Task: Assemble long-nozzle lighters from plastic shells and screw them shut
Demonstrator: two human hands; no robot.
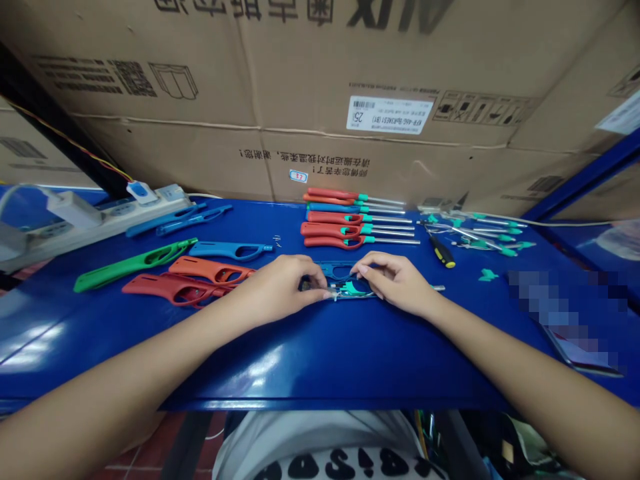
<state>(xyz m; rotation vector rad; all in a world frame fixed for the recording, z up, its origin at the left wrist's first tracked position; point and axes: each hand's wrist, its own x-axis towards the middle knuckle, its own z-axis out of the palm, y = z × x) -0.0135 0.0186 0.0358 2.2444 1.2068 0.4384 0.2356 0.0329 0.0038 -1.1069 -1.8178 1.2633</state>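
Observation:
A half-built blue lighter (345,280) with teal inner parts and a metal tube lies on the blue table (320,360) in front of me. My left hand (280,288) pinches its left end with curled fingers. My right hand (395,283) presses on its right part, fingers bent over the teal piece. Both hands touch the same lighter body.
Empty red, orange, green and blue shells (185,273) lie at the left. A row of finished red lighters (350,227) sits behind. Teal-tipped metal tubes (480,233) and a screwdriver (443,253) are at the right. A power strip (100,213) and cardboard boxes (320,100) stand at the back.

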